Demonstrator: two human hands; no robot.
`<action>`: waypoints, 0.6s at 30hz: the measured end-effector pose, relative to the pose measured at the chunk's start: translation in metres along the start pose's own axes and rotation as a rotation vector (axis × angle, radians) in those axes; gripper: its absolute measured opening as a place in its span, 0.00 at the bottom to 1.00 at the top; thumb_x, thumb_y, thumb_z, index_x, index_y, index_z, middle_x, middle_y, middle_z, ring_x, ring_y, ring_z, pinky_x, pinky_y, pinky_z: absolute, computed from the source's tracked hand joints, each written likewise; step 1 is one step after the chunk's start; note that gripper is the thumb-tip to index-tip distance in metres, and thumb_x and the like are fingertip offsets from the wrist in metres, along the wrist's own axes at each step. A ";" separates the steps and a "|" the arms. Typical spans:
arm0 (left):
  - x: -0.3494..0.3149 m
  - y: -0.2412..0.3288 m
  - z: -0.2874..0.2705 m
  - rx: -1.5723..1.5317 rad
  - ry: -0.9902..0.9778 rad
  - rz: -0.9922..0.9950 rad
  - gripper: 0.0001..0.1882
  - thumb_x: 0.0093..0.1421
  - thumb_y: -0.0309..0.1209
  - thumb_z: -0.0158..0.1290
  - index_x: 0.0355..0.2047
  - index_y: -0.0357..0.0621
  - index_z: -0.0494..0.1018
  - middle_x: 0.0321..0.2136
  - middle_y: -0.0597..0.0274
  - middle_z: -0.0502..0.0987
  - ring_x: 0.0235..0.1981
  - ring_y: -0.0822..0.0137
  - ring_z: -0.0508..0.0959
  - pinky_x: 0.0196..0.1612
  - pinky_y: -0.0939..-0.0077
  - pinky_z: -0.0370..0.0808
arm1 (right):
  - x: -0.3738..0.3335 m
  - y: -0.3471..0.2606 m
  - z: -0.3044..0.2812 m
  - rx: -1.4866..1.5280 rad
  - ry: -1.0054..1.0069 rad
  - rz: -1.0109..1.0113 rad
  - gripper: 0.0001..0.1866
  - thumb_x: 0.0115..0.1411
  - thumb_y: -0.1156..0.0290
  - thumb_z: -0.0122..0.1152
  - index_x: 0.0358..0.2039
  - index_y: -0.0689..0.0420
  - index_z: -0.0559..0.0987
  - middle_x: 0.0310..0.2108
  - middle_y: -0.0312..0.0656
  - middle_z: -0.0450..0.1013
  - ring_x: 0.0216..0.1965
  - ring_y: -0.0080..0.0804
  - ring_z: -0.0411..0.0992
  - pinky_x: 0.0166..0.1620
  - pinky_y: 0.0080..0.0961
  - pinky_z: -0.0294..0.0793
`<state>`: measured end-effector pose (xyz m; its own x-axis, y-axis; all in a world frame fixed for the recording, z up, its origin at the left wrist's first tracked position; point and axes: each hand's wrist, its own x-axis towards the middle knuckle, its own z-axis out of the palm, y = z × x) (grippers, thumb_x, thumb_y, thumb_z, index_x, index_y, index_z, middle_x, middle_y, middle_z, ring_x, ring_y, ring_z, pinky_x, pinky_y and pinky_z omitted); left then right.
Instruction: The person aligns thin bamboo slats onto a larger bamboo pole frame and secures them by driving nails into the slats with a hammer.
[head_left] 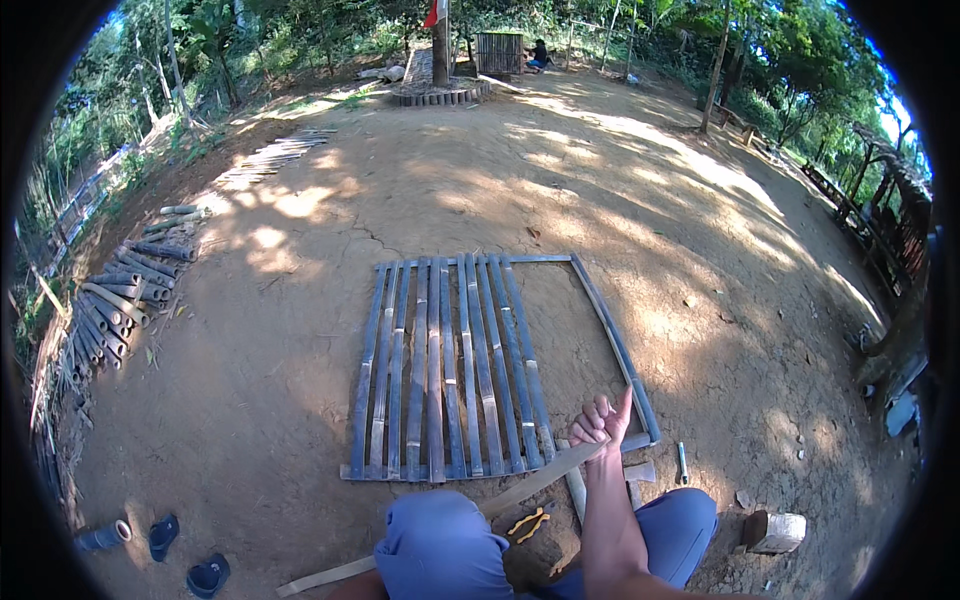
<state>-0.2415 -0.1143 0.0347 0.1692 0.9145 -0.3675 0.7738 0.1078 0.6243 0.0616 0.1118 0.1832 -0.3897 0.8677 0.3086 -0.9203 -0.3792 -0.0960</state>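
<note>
Hands: right hand (600, 422) gripping slat (540, 479) (bamboo)

An outdoor village work yard: bare dirt ground (560, 180), trees all round, cut bamboo poles (120, 300) piled, a slat panel (450, 370) lying flat

Dirt ground (300, 400): bamboo slat panel (450, 370), bamboo pile (120, 300).

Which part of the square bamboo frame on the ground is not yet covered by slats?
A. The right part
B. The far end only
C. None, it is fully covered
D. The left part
A: the slats fill the bamboo frame from its left edge to about the middle, while bare dirt shows inside its right part, just beyond the person's right hand, which grips a long bamboo strip.
</note>
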 end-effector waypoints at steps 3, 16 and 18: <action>0.016 -0.002 0.015 -0.077 0.004 0.043 0.24 0.60 0.57 0.54 0.39 0.51 0.83 0.31 0.47 0.84 0.36 0.46 0.85 0.40 0.49 0.80 | -0.001 0.011 0.006 -0.080 0.003 0.046 0.41 0.70 0.30 0.40 0.25 0.59 0.74 0.19 0.41 0.70 0.13 0.24 0.66 0.20 0.22 0.61; -0.032 -0.051 -0.019 -0.085 0.130 -0.095 0.24 0.61 0.57 0.54 0.38 0.50 0.84 0.31 0.46 0.83 0.36 0.46 0.85 0.40 0.50 0.79 | -0.006 0.004 -0.011 0.008 -0.015 -0.035 0.41 0.71 0.30 0.39 0.27 0.60 0.77 0.19 0.40 0.69 0.12 0.24 0.62 0.20 0.23 0.60; -0.065 -0.072 -0.039 -0.028 0.194 -0.176 0.24 0.61 0.57 0.54 0.37 0.50 0.84 0.30 0.46 0.83 0.36 0.46 0.85 0.40 0.50 0.79 | 0.000 0.003 -0.017 0.079 0.016 -0.024 0.42 0.70 0.29 0.41 0.27 0.60 0.78 0.18 0.39 0.67 0.11 0.24 0.61 0.19 0.23 0.59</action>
<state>-0.3318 -0.1665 0.0402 -0.0890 0.9380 -0.3349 0.7635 0.2801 0.5819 0.0584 0.1164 0.1667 -0.3689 0.8814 0.2950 -0.9240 -0.3821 -0.0140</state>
